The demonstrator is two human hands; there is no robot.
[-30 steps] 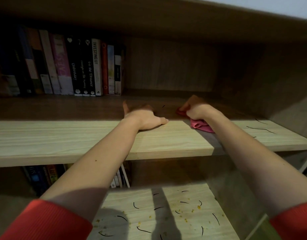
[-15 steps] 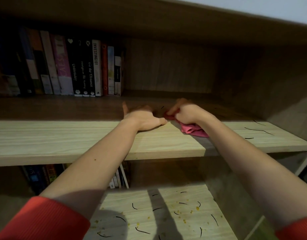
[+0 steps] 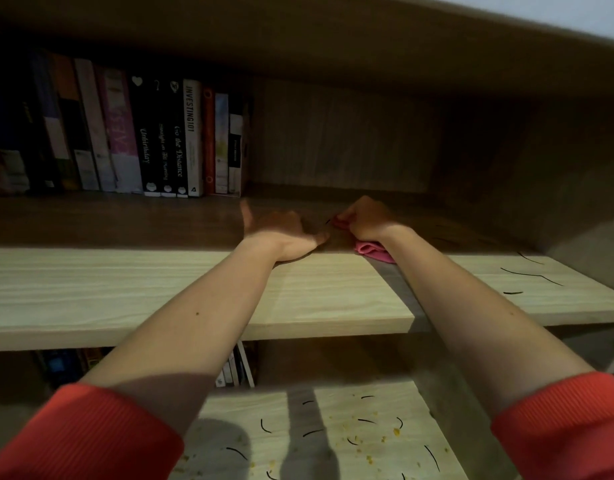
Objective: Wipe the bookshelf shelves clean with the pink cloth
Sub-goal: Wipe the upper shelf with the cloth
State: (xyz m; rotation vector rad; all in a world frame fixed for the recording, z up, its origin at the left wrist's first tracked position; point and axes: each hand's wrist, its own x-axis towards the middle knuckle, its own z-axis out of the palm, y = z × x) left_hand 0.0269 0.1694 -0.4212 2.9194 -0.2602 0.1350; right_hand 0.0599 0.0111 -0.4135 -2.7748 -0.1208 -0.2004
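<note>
My right hand (image 3: pixel 366 220) grips the bunched pink cloth (image 3: pixel 373 251) on the upper shelf (image 3: pixel 125 289), back in the shadowed part; most of the cloth is hidden under the hand and wrist. My left hand (image 3: pixel 281 233) lies flat and open on the same shelf, just left of the cloth, thumb pointing right, almost touching the right hand. Thin black strands (image 3: pixel 530 273) lie on the shelf's right end. The lower shelf (image 3: pixel 333 438) carries black strands and yellow crumbs.
A row of upright books (image 3: pixel 132 140) fills the left back of the upper shelf. More books (image 3: pixel 234 368) stand on the lower shelf at the left. The bookcase's right wall (image 3: pixel 558 188) closes the shelf on the right; a board runs overhead.
My right hand slid the cloth leftward along the shelf toward my left hand, then slightly deeper into the shadow. My left hand stayed in place.
</note>
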